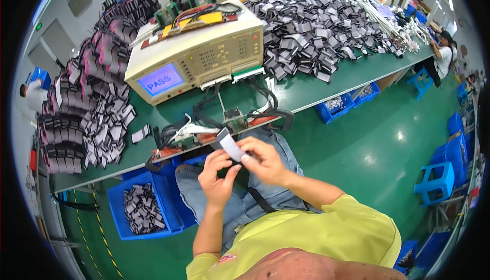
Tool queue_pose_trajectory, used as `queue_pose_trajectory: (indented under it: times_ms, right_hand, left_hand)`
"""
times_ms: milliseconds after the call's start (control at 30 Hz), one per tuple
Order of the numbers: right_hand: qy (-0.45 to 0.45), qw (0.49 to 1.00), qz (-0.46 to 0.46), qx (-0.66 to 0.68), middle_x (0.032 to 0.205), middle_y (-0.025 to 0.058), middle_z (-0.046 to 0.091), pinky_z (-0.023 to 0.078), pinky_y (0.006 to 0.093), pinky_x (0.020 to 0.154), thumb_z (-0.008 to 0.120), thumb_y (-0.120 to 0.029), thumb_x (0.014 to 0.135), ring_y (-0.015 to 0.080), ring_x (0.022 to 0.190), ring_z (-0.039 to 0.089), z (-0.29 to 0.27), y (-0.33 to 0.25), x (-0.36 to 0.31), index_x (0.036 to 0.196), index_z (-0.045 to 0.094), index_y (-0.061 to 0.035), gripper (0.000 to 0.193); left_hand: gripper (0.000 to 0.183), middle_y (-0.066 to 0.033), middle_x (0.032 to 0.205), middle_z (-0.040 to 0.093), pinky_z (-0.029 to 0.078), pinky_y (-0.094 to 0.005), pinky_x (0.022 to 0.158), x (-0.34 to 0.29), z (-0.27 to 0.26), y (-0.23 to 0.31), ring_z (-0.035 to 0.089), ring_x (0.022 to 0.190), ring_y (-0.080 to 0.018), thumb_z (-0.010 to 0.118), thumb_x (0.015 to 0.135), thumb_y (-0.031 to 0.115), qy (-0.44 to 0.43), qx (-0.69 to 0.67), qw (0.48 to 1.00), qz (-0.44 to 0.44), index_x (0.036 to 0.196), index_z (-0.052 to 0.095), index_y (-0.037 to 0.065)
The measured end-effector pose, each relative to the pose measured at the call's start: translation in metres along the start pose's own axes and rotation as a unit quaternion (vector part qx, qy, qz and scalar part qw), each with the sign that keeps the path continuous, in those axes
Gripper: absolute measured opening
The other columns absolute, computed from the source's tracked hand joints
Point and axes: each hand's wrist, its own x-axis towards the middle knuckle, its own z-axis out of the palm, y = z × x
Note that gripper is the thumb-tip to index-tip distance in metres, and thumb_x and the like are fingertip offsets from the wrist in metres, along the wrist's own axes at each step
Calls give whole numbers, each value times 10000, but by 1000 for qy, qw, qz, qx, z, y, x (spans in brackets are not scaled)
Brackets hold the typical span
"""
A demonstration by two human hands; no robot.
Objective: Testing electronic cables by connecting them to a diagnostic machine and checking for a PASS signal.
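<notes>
My right hand [263, 160] pinches a short, flat grey ribbon cable [232, 147] between thumb and fingers. The cable is tilted, its black connector end pointing up and away from me towards the bench edge. My left hand [218, 176] is close beside it on the left, with fingers curled and thumb apart from them. Its fingertips are at the cable's edge; whether they touch is hard to see. Just beyond the cable, a test fixture [235, 119] with wires and a small circuit board sits at the bench edge. Behind it stands a beige tester [204, 53] with a lit blue screen.
Ribbon cables lie heaped on the green bench [191, 106]: a large pile [306, 30] at the back right and a loose pile [106, 124] at left. A blue bin [115, 213] of cables stands below left. Blue stools [434, 183] and a seated person [443, 55] are at right.
</notes>
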Motion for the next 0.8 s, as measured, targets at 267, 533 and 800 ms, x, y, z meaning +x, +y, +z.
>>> queue_pose_trajectory:
  times_ms: [267,533,800]
  right_hand:
    - [-105,992,49,47,1009,120,685,580,280,715,590,-34,1007,182,846,738,-38,-12,5,1098,651,39,132]
    - [-98,979,145,100,1036,125,673,593,323,783,570,-12,1036,199,866,718,-35,-6,-4,1140,629,55,137]
    - [-137,967,173,128,1027,79,679,588,278,766,609,-44,1037,138,874,713,-26,-4,-10,1154,667,37,153]
  left_hand:
    - [499,-175,1366,655,543,-356,986,22,-22,-16,676,1154,-221,634,1075,195,-136,-453,836,-278,1512,485,7]
    - [332,-48,1120,708,524,-266,859,6,-39,-18,650,988,-115,722,998,61,-158,-393,864,-273,1315,668,-22]
    - [311,-34,1093,706,533,-250,818,5,-37,0,646,953,-89,818,886,-35,-210,-301,880,-301,1169,691,-11]
